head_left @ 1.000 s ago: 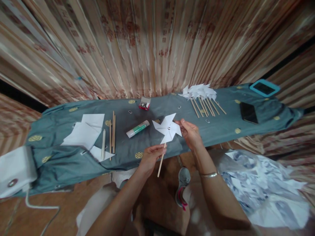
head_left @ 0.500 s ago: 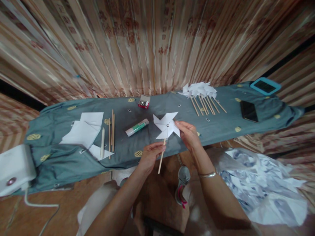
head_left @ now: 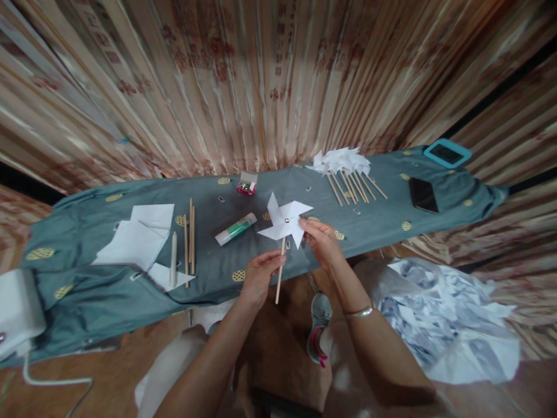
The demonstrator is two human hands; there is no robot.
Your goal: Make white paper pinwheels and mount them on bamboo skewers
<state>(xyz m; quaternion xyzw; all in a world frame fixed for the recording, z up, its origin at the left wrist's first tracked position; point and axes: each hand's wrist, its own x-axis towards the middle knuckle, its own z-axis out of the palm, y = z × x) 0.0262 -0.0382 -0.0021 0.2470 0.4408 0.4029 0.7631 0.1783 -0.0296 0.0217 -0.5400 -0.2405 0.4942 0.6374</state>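
Observation:
A white paper pinwheel [head_left: 286,221] with a shiny pin at its centre is held over the front part of the cloth. My left hand [head_left: 261,275] is closed around its wooden stick [head_left: 279,283], pinching it below the blades. At the pinwheel's right side, my right hand [head_left: 322,239] has thumb and fingertips on a blade edge. A glue stick [head_left: 235,229] lies left of the pinwheel, and a small open box of pins [head_left: 247,183] stands behind it.
Several pinwheels [head_left: 342,161] lie at the back right, near a phone [head_left: 423,194] and a blue-framed device [head_left: 447,153]. Paper sheets [head_left: 134,238], loose sticks [head_left: 192,237] and a white stick-like tool [head_left: 173,259] lie left. A bag of paper pieces [head_left: 452,325] sits right, below the table.
The pinwheel's blades have turned around the pin, while both hands keep their hold. The whole view has shifted slightly, so things on the table appear further left.

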